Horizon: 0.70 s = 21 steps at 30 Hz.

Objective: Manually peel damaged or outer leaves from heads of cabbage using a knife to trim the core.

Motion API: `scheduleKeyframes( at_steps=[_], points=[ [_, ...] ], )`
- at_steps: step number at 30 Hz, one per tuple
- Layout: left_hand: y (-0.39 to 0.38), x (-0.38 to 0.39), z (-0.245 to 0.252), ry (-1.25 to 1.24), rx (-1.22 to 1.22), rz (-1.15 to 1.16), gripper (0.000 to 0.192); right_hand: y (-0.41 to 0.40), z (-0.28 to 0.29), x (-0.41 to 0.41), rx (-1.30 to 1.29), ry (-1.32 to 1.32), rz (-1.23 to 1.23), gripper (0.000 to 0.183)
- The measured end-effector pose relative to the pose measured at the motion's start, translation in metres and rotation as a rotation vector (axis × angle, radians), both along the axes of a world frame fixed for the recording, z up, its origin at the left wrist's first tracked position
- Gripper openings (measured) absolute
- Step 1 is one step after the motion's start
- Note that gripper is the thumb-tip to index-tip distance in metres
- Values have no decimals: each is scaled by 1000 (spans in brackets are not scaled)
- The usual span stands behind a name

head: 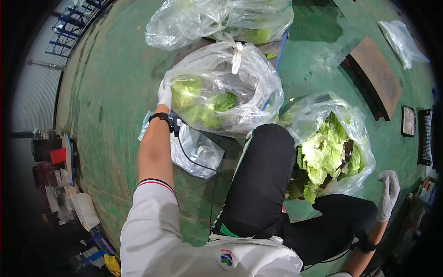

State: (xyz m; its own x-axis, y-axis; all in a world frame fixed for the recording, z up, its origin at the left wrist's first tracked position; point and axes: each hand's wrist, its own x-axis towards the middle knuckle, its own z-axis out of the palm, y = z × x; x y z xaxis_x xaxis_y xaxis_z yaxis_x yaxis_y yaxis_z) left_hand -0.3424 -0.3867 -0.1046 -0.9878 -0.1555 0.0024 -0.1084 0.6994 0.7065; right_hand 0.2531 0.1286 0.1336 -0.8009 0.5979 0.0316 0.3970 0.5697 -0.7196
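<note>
My left hand (165, 94), in a white glove, rests against the left side of a clear plastic bag (221, 86) of green leafy vegetables, tied at its top; the fingertips are partly hidden at the film. Beyond it lies another filled clear bag (221, 20). To the right of my knee stands an open clear bag (363, 152) with lettuce leaves (322, 152), some of them brown. My right hand (388, 195), gloved too, is raised beside that bag near my other knee, apart from it, with the fingers bent; whether they hold anything is unclear.
Folded clear plastic (199, 149) lies on the green floor below my left wrist. A brown flat-topped platform (377, 76) stands at the right, with another plastic bag (401, 41) beyond it. A blue-edged board (282, 52) lies under the bags. Boxes and mixed items (59, 180) line the left side.
</note>
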Motion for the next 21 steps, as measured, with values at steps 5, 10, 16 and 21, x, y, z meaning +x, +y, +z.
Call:
scheduleKeyframes(
  at_steps=[5, 10, 16, 21],
  points=[
    [7, 5, 21, -69, 75, 117, 68, -31, -37, -49, -235, 71, 77, 13],
    [16, 21, 27, 144, 237, -281, 63, -49, -62, -106, -198, -223, 392, 17],
    [88, 30, -12, -431, 873, -307, 54, -57, -92, -136, -270, -299, 454, 30],
    [99, 48, -8, -826, 1337, -512, 47, -65, -136, -164, -529, -213, 378, 26]
  ],
)
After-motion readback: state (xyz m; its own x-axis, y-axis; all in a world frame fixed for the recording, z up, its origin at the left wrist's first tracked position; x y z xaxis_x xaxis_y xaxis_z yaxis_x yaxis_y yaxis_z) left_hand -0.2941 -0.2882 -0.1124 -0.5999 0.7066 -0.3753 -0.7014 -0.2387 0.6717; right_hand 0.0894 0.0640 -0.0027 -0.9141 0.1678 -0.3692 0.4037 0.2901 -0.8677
